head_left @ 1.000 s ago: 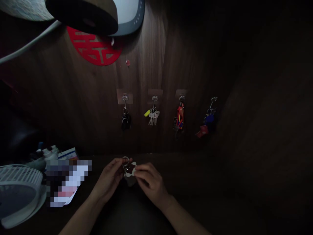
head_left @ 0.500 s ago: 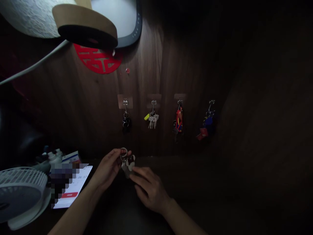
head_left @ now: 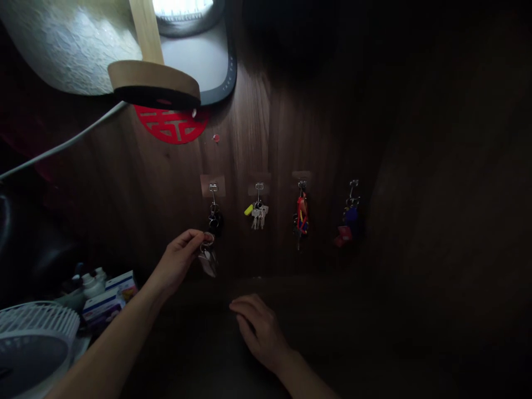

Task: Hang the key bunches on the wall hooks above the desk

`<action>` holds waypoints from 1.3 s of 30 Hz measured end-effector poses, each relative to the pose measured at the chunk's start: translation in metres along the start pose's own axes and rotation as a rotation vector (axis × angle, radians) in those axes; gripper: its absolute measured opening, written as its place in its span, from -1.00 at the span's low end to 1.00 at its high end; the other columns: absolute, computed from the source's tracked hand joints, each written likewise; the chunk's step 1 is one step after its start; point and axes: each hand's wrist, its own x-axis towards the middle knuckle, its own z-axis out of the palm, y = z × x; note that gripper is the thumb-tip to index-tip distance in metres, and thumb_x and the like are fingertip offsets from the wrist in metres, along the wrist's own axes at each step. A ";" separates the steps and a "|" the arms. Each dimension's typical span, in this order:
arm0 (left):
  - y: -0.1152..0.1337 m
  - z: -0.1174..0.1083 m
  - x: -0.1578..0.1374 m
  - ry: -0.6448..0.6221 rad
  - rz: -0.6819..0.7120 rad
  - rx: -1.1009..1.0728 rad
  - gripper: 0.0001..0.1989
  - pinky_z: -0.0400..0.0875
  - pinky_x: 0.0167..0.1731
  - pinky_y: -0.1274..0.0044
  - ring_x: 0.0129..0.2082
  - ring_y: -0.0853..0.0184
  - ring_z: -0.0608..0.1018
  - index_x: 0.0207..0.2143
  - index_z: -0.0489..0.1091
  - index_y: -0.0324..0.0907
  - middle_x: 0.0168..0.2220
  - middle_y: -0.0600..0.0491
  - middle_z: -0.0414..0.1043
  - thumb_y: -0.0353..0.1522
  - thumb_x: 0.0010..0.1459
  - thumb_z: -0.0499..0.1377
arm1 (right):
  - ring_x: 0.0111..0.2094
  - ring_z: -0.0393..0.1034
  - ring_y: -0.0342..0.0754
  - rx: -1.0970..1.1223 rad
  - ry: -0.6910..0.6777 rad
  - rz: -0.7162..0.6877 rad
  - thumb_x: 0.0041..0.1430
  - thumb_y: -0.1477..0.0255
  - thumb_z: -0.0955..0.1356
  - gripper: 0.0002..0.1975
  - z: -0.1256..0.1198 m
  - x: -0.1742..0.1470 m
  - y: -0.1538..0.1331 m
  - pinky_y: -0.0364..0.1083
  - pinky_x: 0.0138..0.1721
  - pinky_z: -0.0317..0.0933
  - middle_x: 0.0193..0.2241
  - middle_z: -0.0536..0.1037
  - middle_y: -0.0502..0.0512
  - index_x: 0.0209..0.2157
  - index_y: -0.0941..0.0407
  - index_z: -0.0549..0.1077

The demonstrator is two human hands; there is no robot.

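My left hand point(head_left: 182, 256) pinches the ring of a keychain point(head_left: 208, 262), whose greyish tags or keys dangle below the fingertips. It is held just under the leftmost wall hook point(head_left: 213, 188), where a dark bunch of keys point(head_left: 215, 219) hangs. Lower and to the right, my right hand point(head_left: 258, 327) holds nothing; its fingers lie side by side, lightly bent, with the thumb apart. On the second hook hangs a bunch of silver keys point(head_left: 259, 215) with a yellow tag. Red and multicoloured straps point(head_left: 302, 215) hang from the third, and a blue and red bunch point(head_left: 349, 219) from the fourth.
At upper left a lamp point(head_left: 155, 83) and its white cable point(head_left: 66, 144) overhang a red paper cutout point(head_left: 172, 124) and a grey cap point(head_left: 208, 61). A white fan point(head_left: 37, 338), small boxes point(head_left: 110, 302) and bottles point(head_left: 91, 284) stand at lower left.
My left hand has lifted the keychain up to beneath the leftmost hook. My right hand has let go of its tags and sits lower. The view has tilted up slightly; the lit phone is hidden.
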 end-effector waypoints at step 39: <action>0.020 0.020 0.069 0.209 0.315 0.314 -0.82 0.30 -0.40 0.57 -0.42 0.33 0.49 -0.44 0.52 -0.17 -0.45 0.09 0.53 -0.26 -0.12 0.27 | -0.30 0.39 -0.11 0.012 -0.044 0.173 0.12 0.64 0.22 -0.73 0.006 -0.003 0.021 -0.12 -0.27 0.29 -0.37 0.50 0.03 -0.28 0.06 0.47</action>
